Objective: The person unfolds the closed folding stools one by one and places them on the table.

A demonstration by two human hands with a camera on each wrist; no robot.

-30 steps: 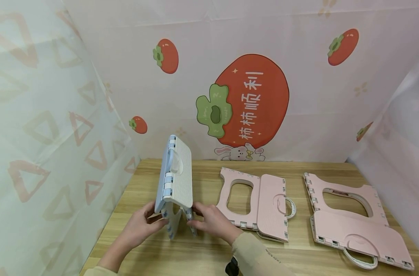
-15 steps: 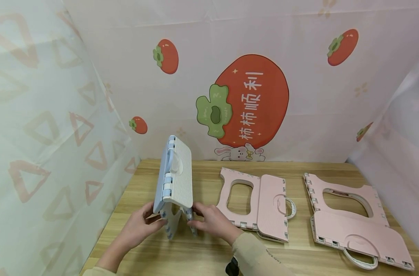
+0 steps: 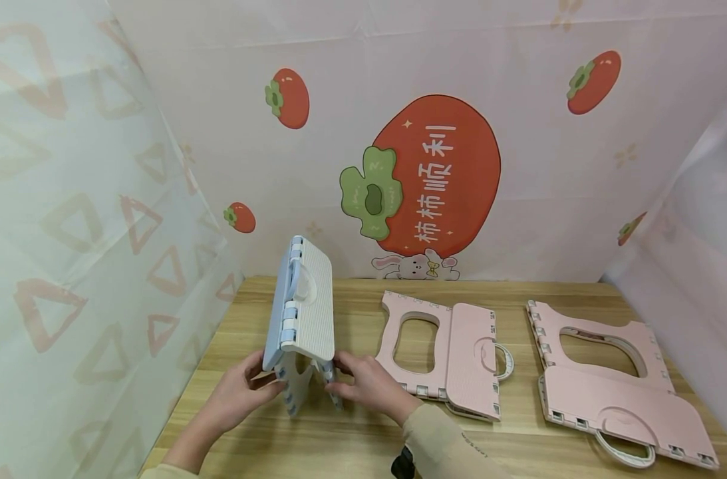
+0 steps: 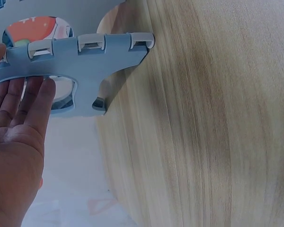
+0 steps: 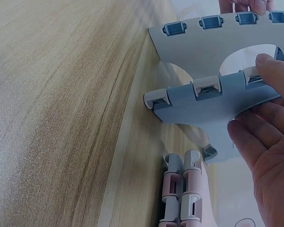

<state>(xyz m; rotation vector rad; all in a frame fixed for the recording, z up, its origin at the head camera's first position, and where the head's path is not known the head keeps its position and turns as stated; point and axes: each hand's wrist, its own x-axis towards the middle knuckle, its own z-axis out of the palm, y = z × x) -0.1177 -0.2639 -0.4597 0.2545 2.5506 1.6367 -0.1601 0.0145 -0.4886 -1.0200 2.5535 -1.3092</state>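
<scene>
A blue-and-white folding stool stands half unfolded on the left of the table, its two seat halves tilted into a peak. My left hand grips the left leg panel; in the left wrist view its fingers reach through the cutout, thumb on the hinged edge. On the other side, my right hand pinches the right leg panel, thumb over the edge and fingers behind it. Between the two panels a narrow gap shows. A white handle lies folded at the seat's ridge.
Two pink folding stools lie flat on the wooden table: one stool just right of my right hand, the other stool at the far right. Printed cloth walls enclose the table at the back and sides.
My left hand has shifted slightly left, drawing the left seat half and leg panel with it, so the stool spreads a little wider. The right hand stays in place.
</scene>
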